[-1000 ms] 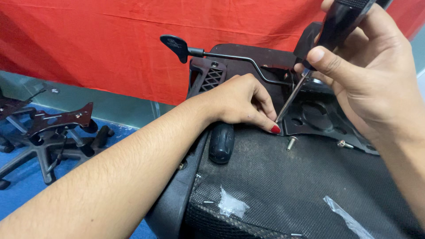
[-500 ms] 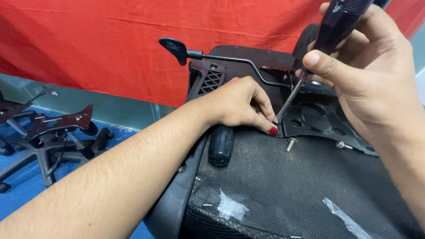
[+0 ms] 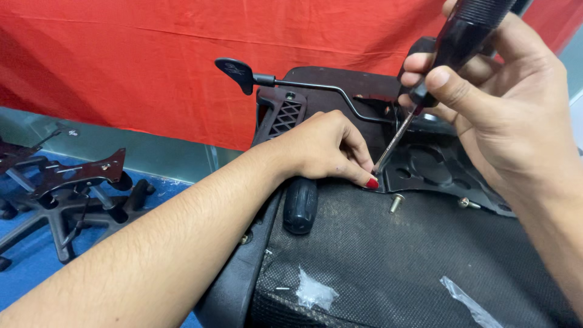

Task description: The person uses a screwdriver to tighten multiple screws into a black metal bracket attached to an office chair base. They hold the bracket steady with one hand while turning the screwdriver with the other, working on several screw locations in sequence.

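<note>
The right hand (image 3: 510, 115) is closed around a black ribbed-handled screwdriver (image 3: 452, 54), stiff and best gripped at the handle. Its tip meets the black metal chair plate (image 3: 437, 167), where the left hand (image 3: 322, 149), fingers curled and holding nothing visible, steadies it at seven o'clock.

The screwdriver (image 3: 450, 58) runs off the top edge, so its handle end is unseen; its tip is hidden behind the left hand (image 3: 322, 149) fingertips — what it meets cannot be told. The right hand (image 3: 504, 115) is cut at the frame's top. The chair seat (image 3: 395, 261) underside continues past the bottom edge.
</note>
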